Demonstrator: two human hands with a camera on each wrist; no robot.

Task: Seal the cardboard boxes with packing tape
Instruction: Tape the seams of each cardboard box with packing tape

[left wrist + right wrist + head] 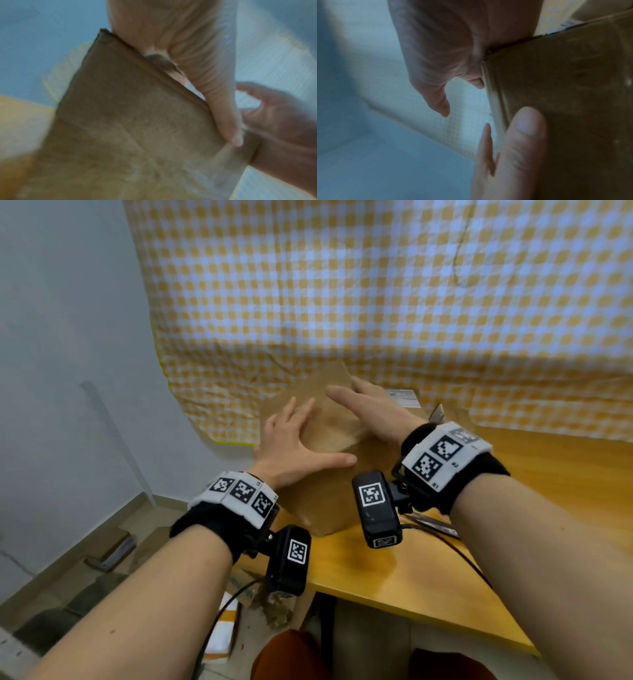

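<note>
Head view: a brown cardboard box point(329, 474) sits on the yellow wooden table point(548, 474), near the table's left end, in front of the yellow-and-white checked cloth point(376, 285) that hangs behind it. My left hand point(294, 446) lies flat on the box's top flap, fingers spread and straight, thumb stretched toward the right along the near edge. My right hand point(373, 409) rests palm-down on the top just beyond it, fingers extended toward the left, nothing gripped. A white label point(404, 398) shows on the box's far right part. Both wrists carry black bands with marker tiles and a camera block. Dark cables point(442, 534) trail across the table by my right wrist. Below the table edge, flat cardboard and white sheets lie on the floor point(226, 621). Left wrist view, blurred: my palm point(171, 40) presses along the upper edge of the cardboard flap point(128, 115), thumb running down its rim; my right hand point(278, 121) shows at the right, fingers loosely apart, touching the flap's corner. Right wrist view, blurred: my right hand point(445, 54) meets the box point(565, 94) at its corner, fingers relaxed and not curled round it; my left thumb point(522, 142) lies against the box's edge lower down.
</note>
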